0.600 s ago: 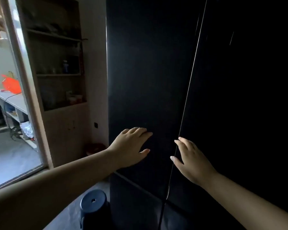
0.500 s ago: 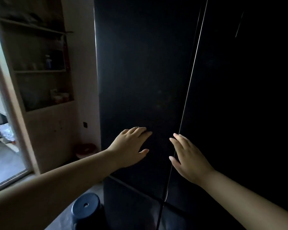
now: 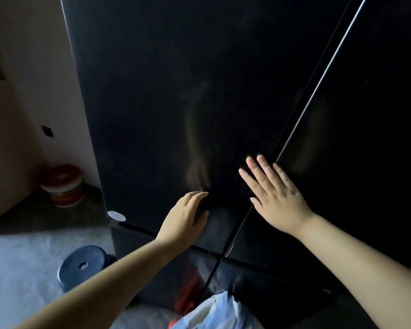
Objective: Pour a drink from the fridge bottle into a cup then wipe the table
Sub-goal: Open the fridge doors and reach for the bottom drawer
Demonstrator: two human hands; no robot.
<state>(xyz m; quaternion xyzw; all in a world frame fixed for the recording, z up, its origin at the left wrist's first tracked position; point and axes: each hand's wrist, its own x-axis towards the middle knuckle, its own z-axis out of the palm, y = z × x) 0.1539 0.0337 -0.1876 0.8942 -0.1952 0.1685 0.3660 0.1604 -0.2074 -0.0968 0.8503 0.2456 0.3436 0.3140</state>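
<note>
A tall black fridge (image 3: 166,96) with two upper doors fills most of the view, both doors closed. A thin bright seam (image 3: 301,119) runs diagonally between them. My left hand (image 3: 185,219) rests flat on the lower part of the left door, fingers apart, holding nothing. My right hand (image 3: 273,195) lies spread on the surface right at the seam, fingertips just left of it, also empty. No bottle, cup or table is visible.
A dark blue plastic stool (image 3: 83,264) stands on the floor at the fridge's lower left. A red-lidded container (image 3: 62,184) sits in the corner by the pale wall (image 3: 36,91). A light plastic bag (image 3: 216,312) lies at the fridge's foot.
The view has tilted down and moved closer to the fridge; the shelves at the left are out of sight. Both hands stay on the doors, the right one now higher at the seam.
</note>
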